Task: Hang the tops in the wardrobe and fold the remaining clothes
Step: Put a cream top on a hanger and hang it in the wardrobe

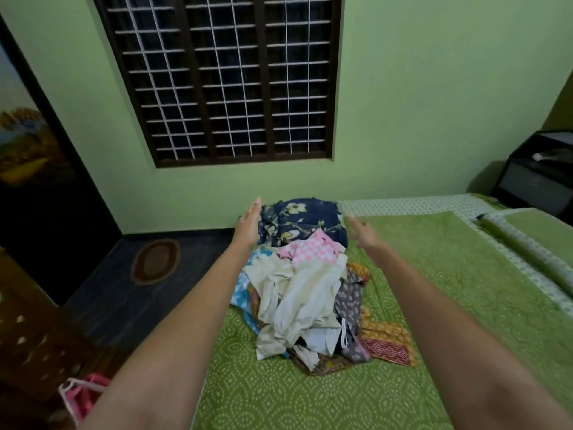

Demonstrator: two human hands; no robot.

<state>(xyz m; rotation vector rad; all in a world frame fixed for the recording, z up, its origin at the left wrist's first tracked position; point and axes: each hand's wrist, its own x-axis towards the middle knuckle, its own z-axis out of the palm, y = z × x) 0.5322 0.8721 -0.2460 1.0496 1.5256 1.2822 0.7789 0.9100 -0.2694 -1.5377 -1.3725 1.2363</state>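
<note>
A green-walled bedroom with a barred window (223, 79) above a bed (434, 305) spread with a green patterned cover.

Two bare arms reach forward over the bed. The left hand (248, 226) is held edge-on with fingers straight and together, holding nothing, just beside the left side of a navy floral garment (307, 220). The right hand (364, 232) has its fingers spread and relaxed, also holding nothing, near that garment's right side, above the cover. Whether either hand touches cloth cannot be told.

Between the arms lies one heap of clothes (310, 290) on the bed's left part, close to its left edge. The navy floral piece sits at the far end, a pink checked piece (313, 251) just nearer, a cream-white tangle (297, 299) in the middle, a blue-and-white piece (245, 290) at the left, a grey printed piece (350, 296) and an orange-red printed piece (387, 342) at the right. The pieces overlap too much to count.

Right of the heap the cover lies open up to a rolled green bolster (524, 243). Beyond it a dark cabinet (539, 172) stands in the corner.

Left of the bed, dark floor runs to the wall, with one oval mat (155, 260). A dark wardrobe (34, 169) stands at the far left, and pink hangers (83, 395) lie at the lower left. No writing can be read.
</note>
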